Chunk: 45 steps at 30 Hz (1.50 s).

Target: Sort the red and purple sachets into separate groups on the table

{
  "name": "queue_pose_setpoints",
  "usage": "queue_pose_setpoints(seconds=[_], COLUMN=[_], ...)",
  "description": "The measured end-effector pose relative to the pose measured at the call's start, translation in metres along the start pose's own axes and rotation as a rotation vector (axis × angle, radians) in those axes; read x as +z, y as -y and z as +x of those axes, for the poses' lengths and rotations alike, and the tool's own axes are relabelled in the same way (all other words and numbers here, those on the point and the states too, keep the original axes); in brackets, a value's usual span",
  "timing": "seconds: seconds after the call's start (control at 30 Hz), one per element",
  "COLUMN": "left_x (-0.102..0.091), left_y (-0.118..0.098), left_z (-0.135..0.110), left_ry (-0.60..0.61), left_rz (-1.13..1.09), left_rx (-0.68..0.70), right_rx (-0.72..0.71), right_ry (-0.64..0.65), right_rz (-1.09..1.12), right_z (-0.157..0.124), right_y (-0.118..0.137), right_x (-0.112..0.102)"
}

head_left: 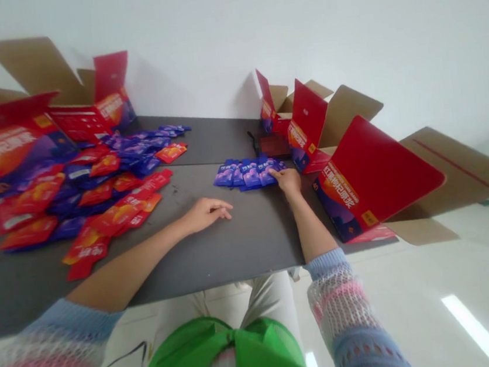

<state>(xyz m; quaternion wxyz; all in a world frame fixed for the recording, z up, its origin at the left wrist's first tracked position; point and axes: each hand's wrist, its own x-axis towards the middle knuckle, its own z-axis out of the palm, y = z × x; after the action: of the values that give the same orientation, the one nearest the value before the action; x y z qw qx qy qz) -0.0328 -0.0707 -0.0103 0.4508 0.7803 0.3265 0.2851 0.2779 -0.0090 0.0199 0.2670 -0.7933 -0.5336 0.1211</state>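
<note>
Dark grey surface [217, 251], pale wall [192, 30] behind. Right grip [289, 181] has its thumb on the right end of the blue packets [246, 174]; whether it pinches, I cannot tell. Their row runs left to right, printed sides up, white lettering too blurred to read. Left of them: left grip [205, 213], loosely spread, then red packets [127, 214]. Right of them: red boxes [342, 205] with Chinese lettering.

From the wearer's head, the camera is looking forward and steeply down over the worktop [250, 236], facing the pale wall [194, 48]. It is sitting close, with the green cloth [272, 351] at the lap filling the bottom and the left hand [207, 213] and right hand [288, 182] showing near mid-frame.
</note>
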Motion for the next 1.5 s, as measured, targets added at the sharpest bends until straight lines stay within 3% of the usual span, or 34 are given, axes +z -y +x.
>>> queue_pose_setpoints(seconds=[0.23, 0.67, 0.87, 0.97, 1.07, 1.17, 1.33, 1.5], left_x=[-0.004, -0.004, -0.001, 0.000, -0.009, -0.033, -0.087, -0.118], left_y=[0.010, -0.001, -0.006, -0.006, -0.005, 0.003, 0.027, 0.039], left_z=[0.006, 0.004, 0.003, 0.003, 0.001, 0.000, -0.004, -0.015], left_ry=[-0.052, -0.027, -0.022, -0.034, -0.113, -0.278, -0.711, -0.924], left_rz=[0.139, 0.192, 0.176, 0.273, 0.570, 0.895, 1.010, 1.018], left_rx=[0.011, 0.050, 0.069, 0.135, 0.240, 0.247, 0.003, -0.233], right_rx=[0.014, -0.143, -0.224, -0.248, -0.292, -0.326, -0.328, -0.356], right_ry=[-0.186, -0.158, -0.233, -0.226, -0.193, -0.175, -0.155, -0.168], right_rz=[0.219, 0.080, 0.048, 0.084, 0.106, 0.128, 0.125, 0.111], right_z=[-0.007, -0.020, -0.009, -0.005, -0.008, -0.009, -0.006, -0.006], right_y=[0.006, 0.019, 0.010, 0.009, 0.011, 0.012, 0.008, 0.011], right_x=[-0.008, -0.015, -0.014, -0.014, -0.015, -0.014, -0.012, -0.013])
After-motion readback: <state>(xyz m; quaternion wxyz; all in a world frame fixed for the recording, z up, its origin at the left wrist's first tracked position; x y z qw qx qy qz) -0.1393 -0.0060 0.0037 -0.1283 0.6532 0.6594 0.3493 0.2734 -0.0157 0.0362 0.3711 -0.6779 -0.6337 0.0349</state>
